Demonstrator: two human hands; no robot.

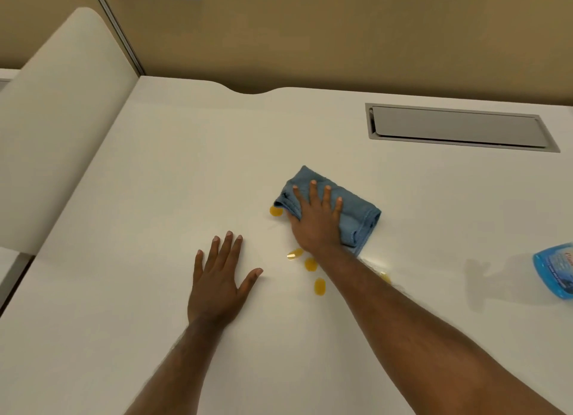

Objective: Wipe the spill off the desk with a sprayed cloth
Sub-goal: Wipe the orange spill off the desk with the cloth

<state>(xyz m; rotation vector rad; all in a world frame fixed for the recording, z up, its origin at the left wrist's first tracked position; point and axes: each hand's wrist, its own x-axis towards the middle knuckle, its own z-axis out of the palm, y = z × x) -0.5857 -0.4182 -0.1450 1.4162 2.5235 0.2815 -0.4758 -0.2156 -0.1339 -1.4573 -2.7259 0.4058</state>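
Note:
A folded blue cloth lies on the white desk near its middle. My right hand presses flat on the cloth, fingers spread over it. Several orange-yellow drops of spill dot the desk beside my right wrist, and one more drop sits at the cloth's left corner. A faint wet smear shows just right of my forearm. My left hand rests flat on the bare desk to the left, fingers apart, holding nothing.
A blue spray bottle lies at the right edge, partly cut off. A grey cable hatch is set into the desk at the back right. A tan partition wall stands behind, and a cream side panel on the left.

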